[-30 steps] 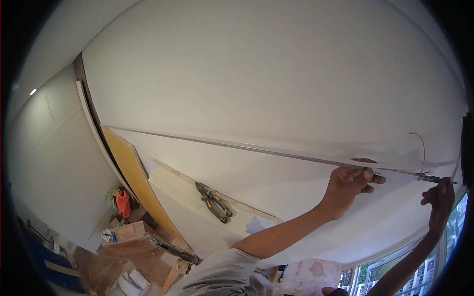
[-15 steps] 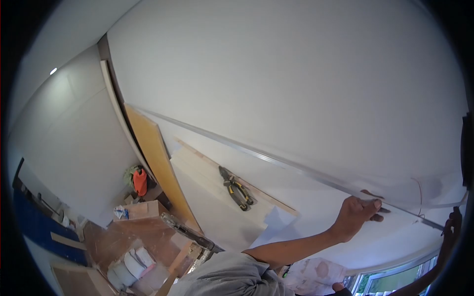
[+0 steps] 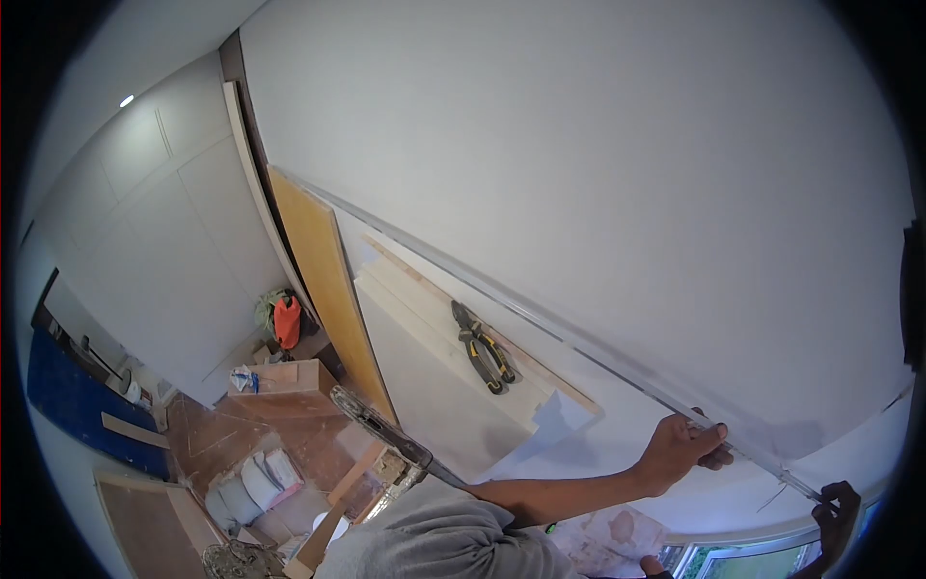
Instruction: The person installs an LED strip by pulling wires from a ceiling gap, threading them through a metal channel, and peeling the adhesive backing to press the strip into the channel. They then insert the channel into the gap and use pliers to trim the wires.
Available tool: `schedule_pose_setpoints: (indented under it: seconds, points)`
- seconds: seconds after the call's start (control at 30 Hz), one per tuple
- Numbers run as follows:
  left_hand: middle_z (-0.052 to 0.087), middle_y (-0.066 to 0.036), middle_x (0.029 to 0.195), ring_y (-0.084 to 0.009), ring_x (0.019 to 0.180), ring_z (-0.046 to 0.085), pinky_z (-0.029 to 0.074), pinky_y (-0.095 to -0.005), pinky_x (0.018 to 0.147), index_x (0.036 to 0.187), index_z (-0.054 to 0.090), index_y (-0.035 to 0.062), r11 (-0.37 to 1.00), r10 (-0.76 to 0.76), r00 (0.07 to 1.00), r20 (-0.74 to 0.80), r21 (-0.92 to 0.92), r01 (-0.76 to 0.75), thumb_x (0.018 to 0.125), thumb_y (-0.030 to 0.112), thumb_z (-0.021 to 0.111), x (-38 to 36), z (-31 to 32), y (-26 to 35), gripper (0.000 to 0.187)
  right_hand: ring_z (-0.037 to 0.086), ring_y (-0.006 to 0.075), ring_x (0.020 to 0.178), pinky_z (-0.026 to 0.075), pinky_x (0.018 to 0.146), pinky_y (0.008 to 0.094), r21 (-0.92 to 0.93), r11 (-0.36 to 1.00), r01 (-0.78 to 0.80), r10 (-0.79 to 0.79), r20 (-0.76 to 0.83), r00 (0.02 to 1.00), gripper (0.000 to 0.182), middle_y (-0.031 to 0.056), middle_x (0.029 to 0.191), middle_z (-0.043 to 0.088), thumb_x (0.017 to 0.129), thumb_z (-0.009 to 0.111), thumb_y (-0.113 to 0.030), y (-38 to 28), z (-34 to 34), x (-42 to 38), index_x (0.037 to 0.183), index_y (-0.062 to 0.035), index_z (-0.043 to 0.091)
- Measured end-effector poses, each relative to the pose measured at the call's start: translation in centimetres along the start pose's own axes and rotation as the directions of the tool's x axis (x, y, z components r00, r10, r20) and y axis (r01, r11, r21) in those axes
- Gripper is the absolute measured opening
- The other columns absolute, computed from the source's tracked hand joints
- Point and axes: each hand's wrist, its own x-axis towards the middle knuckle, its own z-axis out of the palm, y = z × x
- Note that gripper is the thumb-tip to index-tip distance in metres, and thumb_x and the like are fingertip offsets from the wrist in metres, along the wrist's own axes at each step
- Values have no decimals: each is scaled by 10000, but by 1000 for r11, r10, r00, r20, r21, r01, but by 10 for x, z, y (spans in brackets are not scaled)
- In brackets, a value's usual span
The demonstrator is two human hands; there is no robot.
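A long, thin metal strip (image 3: 521, 311) runs diagonally along the white wall panel (image 3: 598, 154). My left hand (image 3: 680, 452) is closed on the strip's lower right part, thumb and fingers around its edge. Farther right, my right hand (image 3: 837, 516) has its fingers pinched at the strip's end; it is dark and partly cut by the view's rim. A thin wire (image 3: 772, 498) sticks out beside the strip, between my hands. Pliers with black and yellow handles (image 3: 482, 349) lie on a pale board (image 3: 434, 323) to the left of my left hand, apart from it.
A yellowish wooden panel (image 3: 313, 261) stands along the left. Below are a cardboard box (image 3: 294, 391), an orange bag (image 3: 286, 321), white sacks (image 3: 253, 487) and a dusty reddish floor (image 3: 207, 439). A window (image 3: 757, 560) shows at the lower right.
My view has shifted. Both hands appear lower, and my right hand has come closer to my left, its fingers now at the strip's end. My left hand stays at the strip.
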Motion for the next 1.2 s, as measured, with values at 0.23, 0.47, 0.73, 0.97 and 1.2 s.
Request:
schedule_pose_setpoints:
  seconds: [0.23, 0.47, 0.73, 0.97, 1.2]
  points:
    - [729, -153, 974, -224, 882, 753, 629, -308, 732, 1071, 661, -69, 997, -65, 992, -112, 32, 69, 981, 219, 708, -12, -20, -23, 305, 576, 213, 730, 483, 739, 366, 19, 996, -89, 88, 54, 995, 199, 82, 747, 602, 596, 685, -134, 24, 32, -11, 730, -3, 617]
    - [700, -114, 1127, -228, 1075, 691, 587, -362, 923, 1213, 593, -23, 998, -42, 997, -62, -53, 39, 951, 145, 740, -19, -67, -44, 344, 630, 175, 783, 449, 902, 339, -16, 995, -102, 101, 348, 932, 168, 43, 702, 707, 742, 695, -191, 43, 67, 3, 784, -34, 739]
    - [581, -168, 1388, -322, 1284, 584, 523, -534, 1026, 1349, 523, 119, 987, -115, 993, -33, -113, 111, 919, 185, 739, -32, -110, -52, 486, 735, 198, 822, 566, 775, 336, 220, 967, -126, -11, 534, 845, 370, 99, 881, 778, 851, 825, -334, 51, 128, 15, 1014, -5, 778]
    - [582, -135, 1403, -308, 1287, 577, 524, -525, 1012, 1406, 502, 134, 988, -153, 987, -46, -39, 151, 987, 277, 631, -34, -150, -64, 461, 703, 141, 754, 562, 656, 300, 290, 873, -392, 102, 678, 728, 295, 65, 841, 755, 824, 798, -229, 64, 176, 4, 1029, -18, 775]
    - [540, -203, 1439, -392, 1373, 499, 486, -500, 1082, 1522, 358, 38, 986, -159, 986, 42, 49, 157, 922, 26, 617, -22, -122, -35, 653, 672, 147, 582, 534, 561, 289, 372, 817, -440, 91, 671, 736, 464, 82, 668, 696, 909, 741, -452, 67, 167, 45, 890, 11, 757]
